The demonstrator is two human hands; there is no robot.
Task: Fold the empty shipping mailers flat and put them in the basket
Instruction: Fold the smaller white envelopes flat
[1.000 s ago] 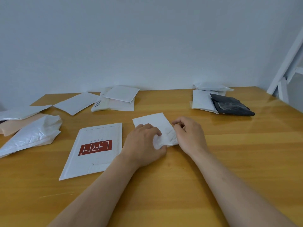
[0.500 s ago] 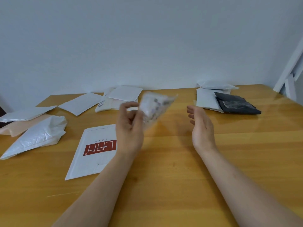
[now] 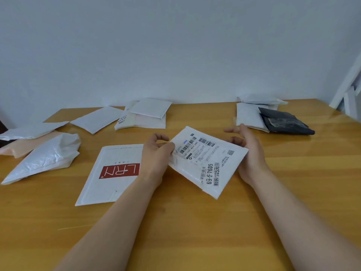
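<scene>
Across the wooden table point(image 3: 195, 231), loose mailers point(image 3: 109, 173) lie from nine o'clock round to two. No basket is in view, so its contents cannot be told. The labelled mailer point(image 3: 207, 163), raised over the table's middle, looks light, padded, pliant and slick, best taken by opposite edges. The left hand point(image 3: 154, 159) pinches its nine o'clock edge. The right hand point(image 3: 250, 153), fingers loosely spread, holds nothing at its three o'clock corner.
</scene>
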